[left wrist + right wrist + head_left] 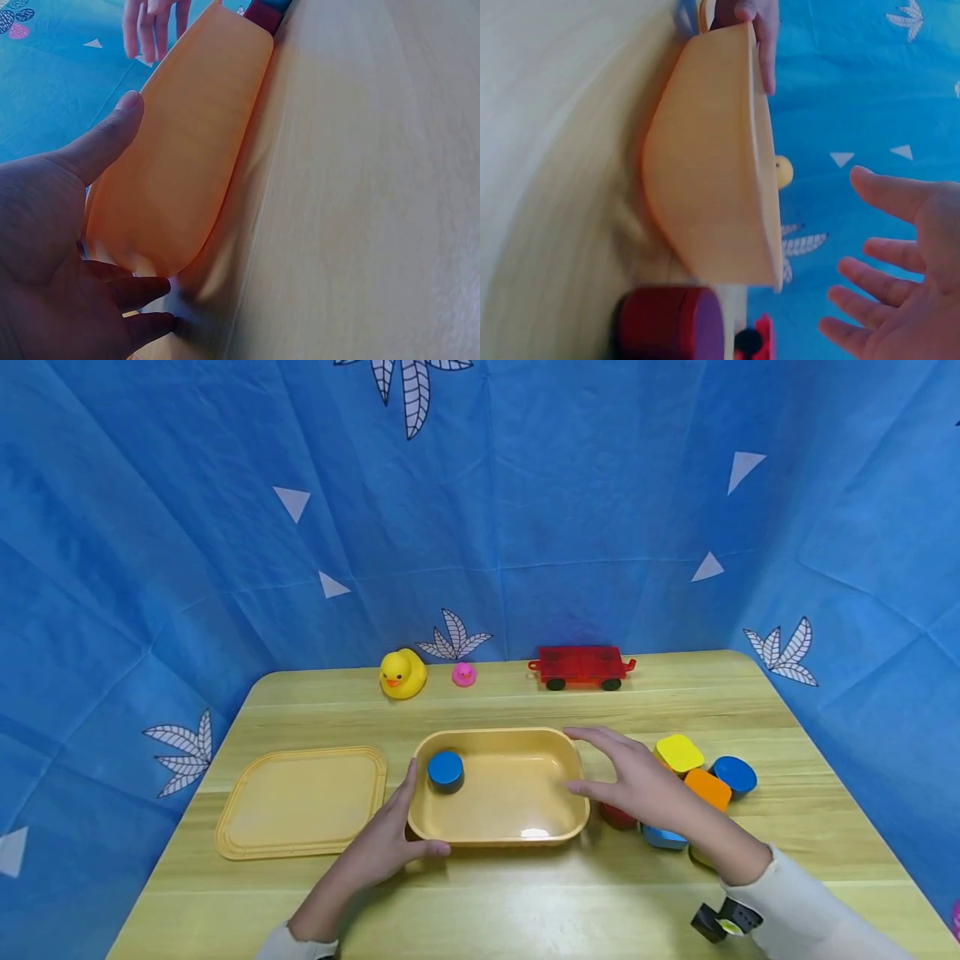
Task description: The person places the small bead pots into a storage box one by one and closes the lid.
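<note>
A pale orange-yellow plastic box (pixel 517 842), without a cover, sits in the middle of the table. Inside it, near the left end, stands a small blue round piece (pixel 446 771). My left hand (pixel 384 843) is spread around the box's front left corner, its fingers along the left end and its thumb before the front wall. In the left wrist view that thumb (pixel 112 135) overlaps the rim. Beside the right end is my right hand (pixel 637 781), fingers spread and holding nothing. The right wrist view shows a gap between this hand and the box wall (pixel 705 157).
Flat on the left lies a matching lid (pixel 303 806). Several coloured pieces, among them a yellow one (pixel 678 753) and an orange one (pixel 708 787), cluster under the right forearm. Along the back stand a yellow duck (pixel 402 674), a small pink duck (pixel 464 674) and a red wagon (pixel 581 667).
</note>
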Available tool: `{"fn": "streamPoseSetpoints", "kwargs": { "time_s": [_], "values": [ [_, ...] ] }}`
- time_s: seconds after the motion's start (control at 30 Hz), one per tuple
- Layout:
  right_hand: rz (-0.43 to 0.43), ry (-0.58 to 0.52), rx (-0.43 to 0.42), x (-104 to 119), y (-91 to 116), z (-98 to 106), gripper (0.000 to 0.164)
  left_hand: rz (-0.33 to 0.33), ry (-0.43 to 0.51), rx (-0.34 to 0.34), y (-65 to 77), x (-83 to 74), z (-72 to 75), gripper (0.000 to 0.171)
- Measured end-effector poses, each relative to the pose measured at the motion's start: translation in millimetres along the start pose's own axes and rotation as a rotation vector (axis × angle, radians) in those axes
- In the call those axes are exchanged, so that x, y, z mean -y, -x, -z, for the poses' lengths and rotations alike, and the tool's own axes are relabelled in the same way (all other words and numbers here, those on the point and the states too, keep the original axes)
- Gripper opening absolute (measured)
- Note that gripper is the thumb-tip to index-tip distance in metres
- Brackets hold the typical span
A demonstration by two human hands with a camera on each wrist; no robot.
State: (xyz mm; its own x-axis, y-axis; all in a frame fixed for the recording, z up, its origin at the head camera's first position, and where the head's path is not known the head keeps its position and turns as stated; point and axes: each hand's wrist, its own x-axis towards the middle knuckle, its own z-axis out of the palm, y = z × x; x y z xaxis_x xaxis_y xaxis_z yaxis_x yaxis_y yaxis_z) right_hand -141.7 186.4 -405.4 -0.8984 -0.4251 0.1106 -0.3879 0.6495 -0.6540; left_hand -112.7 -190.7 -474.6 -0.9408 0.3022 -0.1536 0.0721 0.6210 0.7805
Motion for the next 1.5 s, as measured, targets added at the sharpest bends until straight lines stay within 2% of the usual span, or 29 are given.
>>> {"fn": "streamPoseSetpoints", "kwargs": {
  "time_s": [0.17, 0.43, 0.57, 0.73, 1.17, 1.5],
  "values": [
    [-0.019, 0.028, -0.008, -13.5, 14.3, 6.2, 0.072, -0.004, 0.003, -0.002, -0.4, 0.7, 0.5, 0.129],
    [-0.090, 0.115, 0.083, -38.8, 33.0, 9.5, 0.084, -0.003, -0.012, -0.002, -0.4, 0.6, 0.0, 0.129],
    [-0.076, 0.211, 0.109, -48.6, 36.2, 6.6, 0.086, -0.004, -0.014, -0.003, -0.2, 1.5, -0.3, 0.129],
    [-0.058, 0.273, 0.099, -54.0, 38.2, 3.3, 0.078, -0.009, -0.014, -0.004, -1.0, 2.2, -0.4, 0.130],
    [-0.043, 0.241, 0.090, -58.6, 37.4, -0.1, 0.063, -0.030, -0.009, -0.004, -0.2, -2.2, -0.1, 0.128],
    [-0.017, 0.183, 0.057, -46.0, 32.5, 14.7, 0.060, -0.015, 0.002, -0.009, -0.3, -0.1, -0.8, 0.130]
  ]
}}
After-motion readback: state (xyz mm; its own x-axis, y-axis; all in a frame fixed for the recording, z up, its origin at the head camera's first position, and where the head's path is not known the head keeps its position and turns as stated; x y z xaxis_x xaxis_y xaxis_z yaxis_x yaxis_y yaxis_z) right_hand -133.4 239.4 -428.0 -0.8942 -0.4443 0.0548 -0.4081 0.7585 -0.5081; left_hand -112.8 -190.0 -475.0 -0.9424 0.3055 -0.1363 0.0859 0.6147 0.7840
